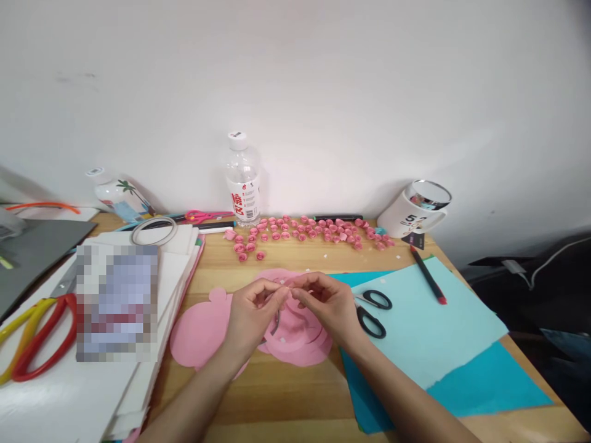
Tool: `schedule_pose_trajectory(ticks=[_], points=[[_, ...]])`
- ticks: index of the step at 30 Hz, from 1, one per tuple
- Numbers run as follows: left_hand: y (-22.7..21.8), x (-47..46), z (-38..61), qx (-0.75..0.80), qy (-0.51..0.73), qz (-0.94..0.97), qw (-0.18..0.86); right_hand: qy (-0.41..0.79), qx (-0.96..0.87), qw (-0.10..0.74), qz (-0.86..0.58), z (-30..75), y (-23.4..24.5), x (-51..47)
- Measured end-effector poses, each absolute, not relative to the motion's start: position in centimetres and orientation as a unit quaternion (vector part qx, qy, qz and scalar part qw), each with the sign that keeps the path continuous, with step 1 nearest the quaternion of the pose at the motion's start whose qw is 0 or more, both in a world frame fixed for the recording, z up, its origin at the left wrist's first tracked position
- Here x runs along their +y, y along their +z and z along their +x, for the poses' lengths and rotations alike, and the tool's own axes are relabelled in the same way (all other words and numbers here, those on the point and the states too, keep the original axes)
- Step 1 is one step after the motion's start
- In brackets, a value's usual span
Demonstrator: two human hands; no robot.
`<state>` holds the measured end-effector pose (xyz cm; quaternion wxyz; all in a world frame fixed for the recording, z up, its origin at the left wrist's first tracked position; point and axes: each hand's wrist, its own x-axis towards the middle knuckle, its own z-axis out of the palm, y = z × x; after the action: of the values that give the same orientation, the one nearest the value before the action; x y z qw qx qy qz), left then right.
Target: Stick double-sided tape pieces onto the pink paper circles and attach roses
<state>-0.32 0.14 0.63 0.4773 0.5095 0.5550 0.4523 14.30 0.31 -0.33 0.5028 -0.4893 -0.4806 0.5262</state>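
My left hand [256, 307] and my right hand [327, 304] meet fingertip to fingertip over the table's middle. Both are closed in a pinch; whatever small thing sits between the fingertips is hidden. Under them lie cut pink paper pieces [300, 354], round and curved, partly covered by the hands. More rounded pink paper [198, 335] spreads to the left. Black-handled scissors [375, 314] rest beside my right wrist, blades partly hidden by it. Farther back, many small rolled pink paper roses [302, 231] lie in a loose band.
Light blue paper [443, 326] lies over darker blue sheets [503, 381] at right, with a marker [429, 277]. A white mug [413, 212] and clear bottle [242, 184] stand near the wall. At left, red-and-yellow scissors [44, 338] and a tape roll [154, 231] lie on white sheets.
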Motion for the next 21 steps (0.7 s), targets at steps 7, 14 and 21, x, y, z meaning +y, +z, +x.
schedule_pose_trajectory(ticks=[7, 14, 21], points=[[0.8, 0.1, -0.2, 0.542, 0.47, 0.487, 0.498, 0.578, -0.449, 0.507, -0.455, 14.2, -0.6, 0.2], [1.2, 0.3, -0.5, 0.545, 0.463, 0.46, 0.527, 0.639, -0.422, 0.489, -0.417, 14.7, 0.3, 0.6], [1.4, 0.0, -0.4, 0.527, 0.436, 0.456, 0.57, 0.646, -0.413, 0.482, -0.424, 14.7, -0.3, 0.6]])
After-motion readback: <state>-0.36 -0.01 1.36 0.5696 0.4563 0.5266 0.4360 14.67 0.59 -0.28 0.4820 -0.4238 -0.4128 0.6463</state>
